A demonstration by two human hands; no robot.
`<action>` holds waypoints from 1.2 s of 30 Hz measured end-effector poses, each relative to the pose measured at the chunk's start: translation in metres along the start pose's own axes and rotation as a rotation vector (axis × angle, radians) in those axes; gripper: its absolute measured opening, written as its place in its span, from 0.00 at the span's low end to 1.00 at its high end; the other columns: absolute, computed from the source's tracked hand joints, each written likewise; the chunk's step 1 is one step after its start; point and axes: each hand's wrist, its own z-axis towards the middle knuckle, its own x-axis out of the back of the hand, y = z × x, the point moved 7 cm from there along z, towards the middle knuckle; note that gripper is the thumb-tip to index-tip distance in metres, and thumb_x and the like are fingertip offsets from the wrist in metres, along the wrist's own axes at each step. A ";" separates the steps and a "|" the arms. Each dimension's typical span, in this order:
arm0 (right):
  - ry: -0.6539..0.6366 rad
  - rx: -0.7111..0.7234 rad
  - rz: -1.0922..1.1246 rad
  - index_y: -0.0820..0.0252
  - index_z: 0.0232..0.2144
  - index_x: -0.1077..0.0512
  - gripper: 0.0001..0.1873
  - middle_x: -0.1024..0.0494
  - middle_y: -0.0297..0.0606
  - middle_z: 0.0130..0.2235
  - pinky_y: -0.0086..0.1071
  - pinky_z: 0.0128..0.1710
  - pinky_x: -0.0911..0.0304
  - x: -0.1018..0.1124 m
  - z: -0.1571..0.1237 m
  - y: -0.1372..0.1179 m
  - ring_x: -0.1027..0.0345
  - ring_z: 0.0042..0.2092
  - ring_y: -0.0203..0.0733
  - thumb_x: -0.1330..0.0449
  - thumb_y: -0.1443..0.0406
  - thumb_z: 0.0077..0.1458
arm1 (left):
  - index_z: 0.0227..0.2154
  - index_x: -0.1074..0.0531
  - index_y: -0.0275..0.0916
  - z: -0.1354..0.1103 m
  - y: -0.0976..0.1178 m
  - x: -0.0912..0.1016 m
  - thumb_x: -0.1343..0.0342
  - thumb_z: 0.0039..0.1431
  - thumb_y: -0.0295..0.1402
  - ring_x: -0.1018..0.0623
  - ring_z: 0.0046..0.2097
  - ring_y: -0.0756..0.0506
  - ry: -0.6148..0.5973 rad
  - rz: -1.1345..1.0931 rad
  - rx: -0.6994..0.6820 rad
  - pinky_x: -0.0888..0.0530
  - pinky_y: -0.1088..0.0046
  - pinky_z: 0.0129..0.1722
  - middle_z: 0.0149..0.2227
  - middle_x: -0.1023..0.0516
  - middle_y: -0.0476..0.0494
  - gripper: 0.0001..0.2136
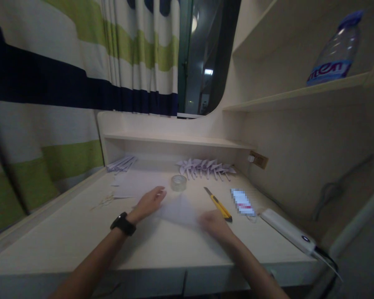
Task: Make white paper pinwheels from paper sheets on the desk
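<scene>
A white sheet of paper (pixel 179 209) with a crease down its middle is tilted over the desk between my hands. My right hand (pixel 216 224), slightly blurred, is closed at the paper's right corner. Beside the paper's left side is my left hand (pixel 151 202), its fingers extended and apart, with a black watch (pixel 123 224) on the wrist. A roll of clear tape (pixel 178 182) lies just beyond the paper. Close to my right hand rests a yellow utility knife (pixel 218 204), its blade end pointing away.
Several paper pinwheels (pixel 202 167) line the back. Rolled paper sticks (pixel 121 163), white sheets (pixel 134 182) and small tan pieces (pixel 106 200) lie left. A lit phone (pixel 243 202) and a white power strip (pixel 286 230) lie right. A bottle (pixel 336 54) stands on the shelf.
</scene>
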 end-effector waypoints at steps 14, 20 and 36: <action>0.303 -0.148 -0.727 0.59 0.36 0.23 0.18 0.21 0.45 0.35 0.32 0.33 0.43 0.082 0.021 0.015 0.29 0.38 0.47 0.47 0.54 0.56 | 0.57 0.41 0.36 -0.012 0.003 -0.056 0.53 0.61 0.37 0.26 0.48 0.40 -0.036 0.203 -0.133 0.32 0.63 0.48 0.48 0.26 0.35 0.22; 0.219 -0.204 -0.842 0.66 0.40 0.26 0.19 0.24 0.54 0.41 0.36 0.41 0.41 0.075 0.040 0.043 0.32 0.44 0.51 0.43 0.57 0.53 | 0.45 0.30 0.36 0.000 -0.004 -0.059 0.49 0.56 0.37 0.27 0.30 0.45 -0.039 -0.015 -0.052 0.32 0.70 0.32 0.28 0.25 0.45 0.15; -0.087 0.311 -0.312 0.58 0.40 0.23 0.13 0.22 0.41 0.40 0.33 0.43 0.38 0.049 -0.011 0.011 0.30 0.41 0.44 0.40 0.69 0.49 | 0.42 0.28 0.35 0.002 -0.024 -0.066 0.48 0.53 0.38 0.27 0.29 0.45 0.004 -0.074 -0.015 0.33 0.71 0.31 0.27 0.25 0.45 0.16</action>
